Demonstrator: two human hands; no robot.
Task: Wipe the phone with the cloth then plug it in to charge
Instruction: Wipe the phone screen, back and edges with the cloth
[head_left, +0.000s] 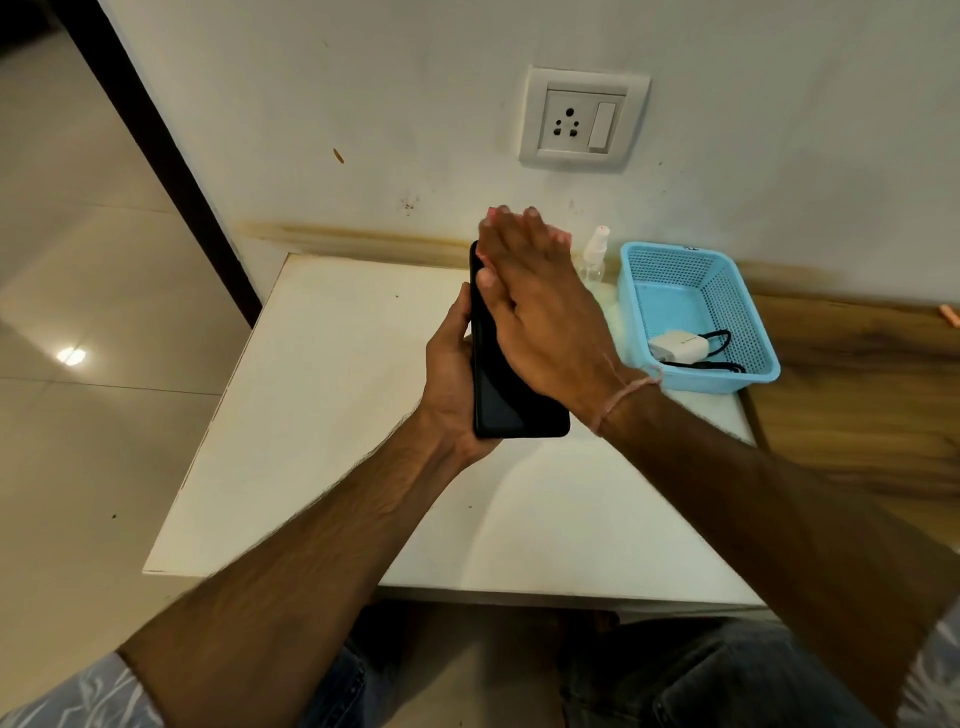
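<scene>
From the head view, the left hand (449, 374) grips the phone (511, 405) by its long edges, thumb curled round the near side, and holds it tilted up off the white surface (337, 415). The right hand (540, 312) lies flat across the upper screen, fingers straight and pressed together. A sliver of pink, probably the cloth (563, 240), shows at the far side of those fingers, though most of it is hidden under the palm.

The phone looks stiff, slim and glossy, so I'd judge it slippery and easy to crack if dropped. The edge grip suits it, and the bare lower end below the right hand leaves the port end free.

To the right of the right hand sits a blue basket (670, 248) holding a white charger (678, 347) and black cable (719, 340). A spray bottle (595, 254) stands just beyond the fingers, and the wall socket (582, 119) is above them.
</scene>
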